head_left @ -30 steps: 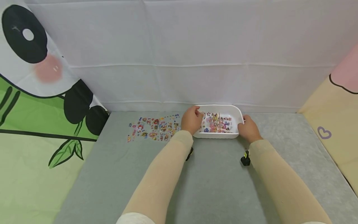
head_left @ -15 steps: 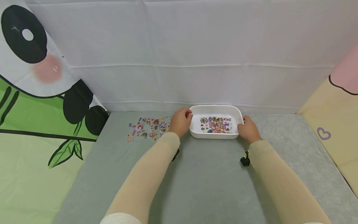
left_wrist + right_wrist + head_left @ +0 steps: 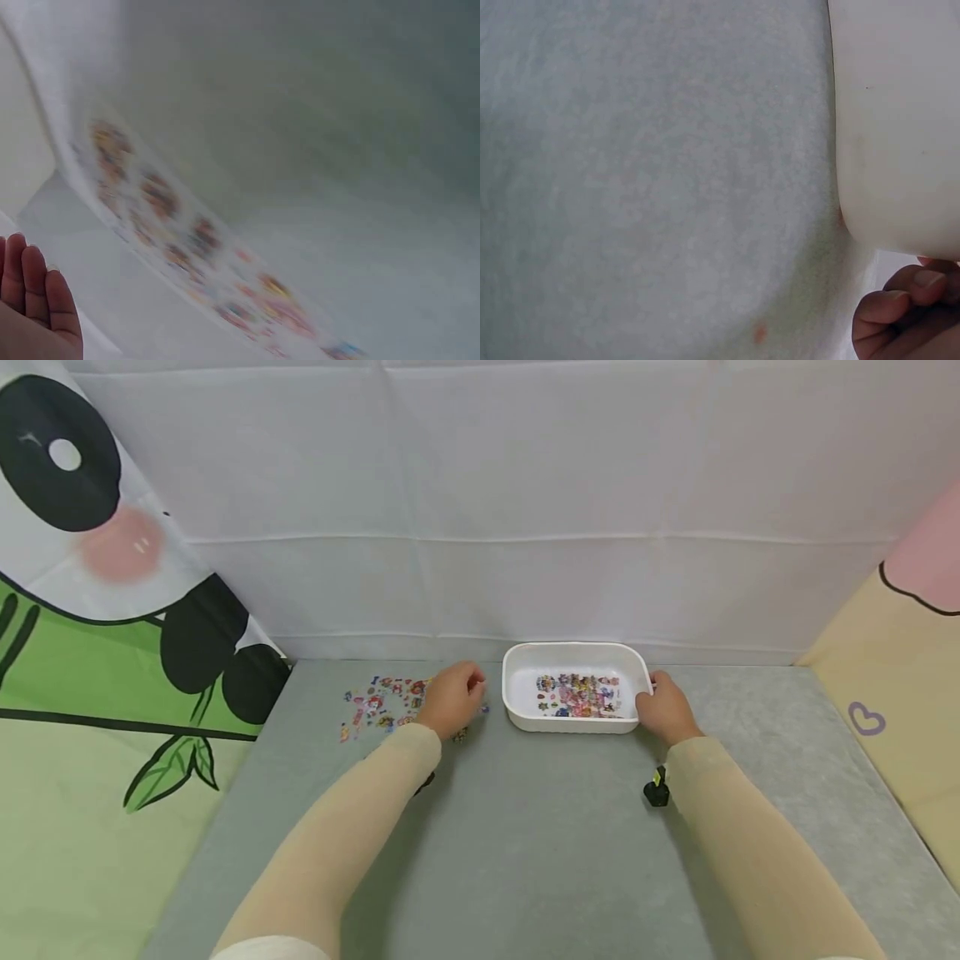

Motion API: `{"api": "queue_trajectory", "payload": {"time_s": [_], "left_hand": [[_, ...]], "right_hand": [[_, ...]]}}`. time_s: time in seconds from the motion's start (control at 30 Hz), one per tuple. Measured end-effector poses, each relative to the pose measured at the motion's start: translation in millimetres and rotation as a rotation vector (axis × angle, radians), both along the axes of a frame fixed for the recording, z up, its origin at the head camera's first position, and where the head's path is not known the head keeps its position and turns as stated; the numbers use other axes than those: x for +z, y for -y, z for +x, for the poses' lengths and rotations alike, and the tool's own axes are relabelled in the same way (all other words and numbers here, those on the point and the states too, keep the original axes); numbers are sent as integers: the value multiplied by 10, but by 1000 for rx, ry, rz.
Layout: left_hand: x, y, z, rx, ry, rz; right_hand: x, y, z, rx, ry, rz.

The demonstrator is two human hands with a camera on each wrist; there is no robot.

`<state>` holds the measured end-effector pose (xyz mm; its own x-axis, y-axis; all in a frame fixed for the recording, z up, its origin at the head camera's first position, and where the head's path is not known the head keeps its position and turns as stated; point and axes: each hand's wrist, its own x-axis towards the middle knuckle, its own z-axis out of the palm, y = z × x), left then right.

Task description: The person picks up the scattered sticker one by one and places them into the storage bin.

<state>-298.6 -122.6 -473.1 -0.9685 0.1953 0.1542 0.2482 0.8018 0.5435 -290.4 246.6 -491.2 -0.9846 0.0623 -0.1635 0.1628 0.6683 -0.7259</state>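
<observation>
A white tray [image 3: 510, 714] stands near the back of the grey table, with small colourful stickers [image 3: 581, 695] in it. My right hand [image 3: 667, 706] holds the tray by its right end; in the right wrist view its fingers [image 3: 919, 289] curl at the tray's corner. To the left lie many small cartoon stickers [image 3: 375, 702], seen blurred [image 3: 184, 240] in the left wrist view. Over their right part is my left hand [image 3: 452, 699], which hides some of them. Its fingers [image 3: 36, 277] are slightly bent, and I see nothing held.
A white cloth wall [image 3: 450, 585] rises right behind the tray. Printed cloth panels stand on the left [image 3: 202, 652] and right [image 3: 885, 693]. The grey table [image 3: 547, 835] stretches forward under both arms.
My left hand has moved left from the tray's left end to above the loose stickers, uncovering the tray's left side. My right hand stays at the tray's right end.
</observation>
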Motion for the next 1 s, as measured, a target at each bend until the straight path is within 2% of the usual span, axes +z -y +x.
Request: {"api": "queue_trajectory", "payload": {"time_s": [0.17,0.4,0.53,0.7,1.0], "left_hand": [[-59,218,102,-16,44,-88],[-115,467,214,-13,120,-105],[-163,594,202,-2,140,-162],[-165,704,166,19,117,-182],[-178,764,86,67,90,-239]], "right_hand": [[13,15,-6,-2,3,1],[16,17,-8,1,1,3],[9,13,-3,-3,5,4],[18,8,3,-5,13,1],[4,13,-5,0,8,9]]}}
